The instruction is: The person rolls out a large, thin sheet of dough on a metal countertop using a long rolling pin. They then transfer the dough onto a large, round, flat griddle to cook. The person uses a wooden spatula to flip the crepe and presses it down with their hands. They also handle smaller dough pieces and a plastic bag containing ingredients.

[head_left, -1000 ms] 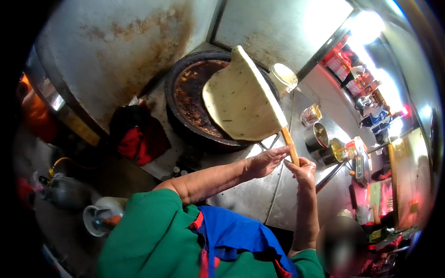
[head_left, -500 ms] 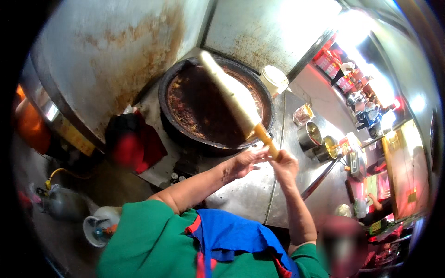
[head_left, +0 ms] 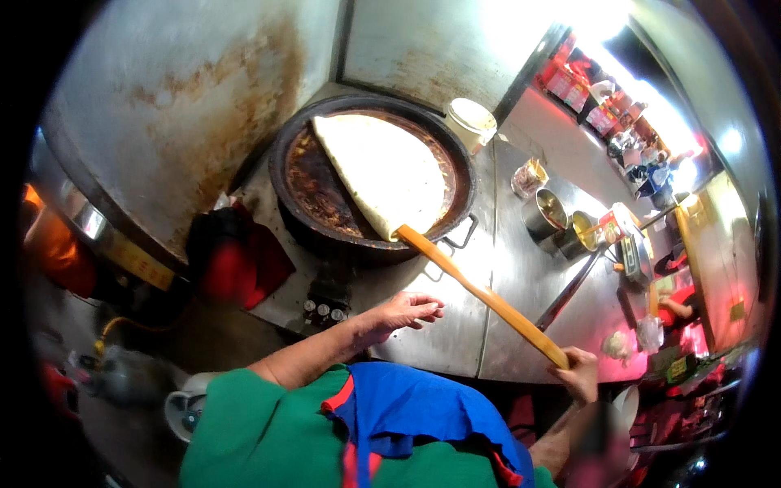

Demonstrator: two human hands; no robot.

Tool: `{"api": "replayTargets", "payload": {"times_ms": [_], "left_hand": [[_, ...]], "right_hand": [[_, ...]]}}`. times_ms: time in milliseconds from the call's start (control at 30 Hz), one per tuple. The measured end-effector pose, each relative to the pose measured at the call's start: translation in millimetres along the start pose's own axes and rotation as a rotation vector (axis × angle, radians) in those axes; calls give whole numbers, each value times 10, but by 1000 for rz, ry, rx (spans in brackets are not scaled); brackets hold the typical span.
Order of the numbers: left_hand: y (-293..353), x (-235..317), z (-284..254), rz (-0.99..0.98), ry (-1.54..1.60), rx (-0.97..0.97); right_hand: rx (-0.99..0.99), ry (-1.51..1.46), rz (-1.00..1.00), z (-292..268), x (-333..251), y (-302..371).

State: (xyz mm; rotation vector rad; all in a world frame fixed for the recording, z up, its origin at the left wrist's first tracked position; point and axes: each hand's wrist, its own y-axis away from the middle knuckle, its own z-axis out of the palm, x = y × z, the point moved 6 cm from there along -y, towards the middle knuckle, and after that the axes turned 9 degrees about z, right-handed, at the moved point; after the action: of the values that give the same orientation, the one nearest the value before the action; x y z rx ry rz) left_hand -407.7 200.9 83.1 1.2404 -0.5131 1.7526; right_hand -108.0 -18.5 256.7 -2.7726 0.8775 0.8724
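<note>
A pale flatbread [head_left: 390, 167], folded into a half round, covers the right side of a large, dark round pan [head_left: 285, 199]. Brown, oily pan surface shows to its left. My right hand [head_left: 578, 376], low on the right, is closed round the end of a long wooden stick [head_left: 484, 297]. The stick's far tip meets the flatbread's near corner at the pan rim; whether it reaches under the fold is hidden. Over the steel counter, in front of the pan, my left hand [head_left: 404, 312] is open with its fingers stretched out, holding nothing.
A white bucket [head_left: 470, 122] stands right of the pan. Further along the steel counter [head_left: 455, 342] are a jar [head_left: 530, 176], a metal pot [head_left: 545, 211] and a dark-handled tool [head_left: 569, 294]. Dark red cloth [head_left: 264, 264] hangs at left. A co-worker's arm [head_left: 677, 307] shows far right.
The flatbread, held over the pan along the stick, now lies folded in it. My right hand has drawn back to the lower right with the stick; my left hand has left the handle.
</note>
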Motion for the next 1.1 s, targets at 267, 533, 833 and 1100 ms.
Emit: {"api": "replayTargets", "payload": {"times_ms": [267, 533, 833, 1100], "left_hand": [[-14, 589, 68, 362, -430, 2], [-875, 1337, -983, 448, -1239, 247], [-1947, 1454, -2216, 326, -1581, 106], [-2041, 1690, -2069, 587, -2048, -66]], "right_hand": [[371, -586, 390, 136, 2281, 987], [857, -533, 826, 1199, 3342, 655], [620, -278, 398, 1249, 2859, -707], [320, -323, 438, 1615, 2812, -45]]}}
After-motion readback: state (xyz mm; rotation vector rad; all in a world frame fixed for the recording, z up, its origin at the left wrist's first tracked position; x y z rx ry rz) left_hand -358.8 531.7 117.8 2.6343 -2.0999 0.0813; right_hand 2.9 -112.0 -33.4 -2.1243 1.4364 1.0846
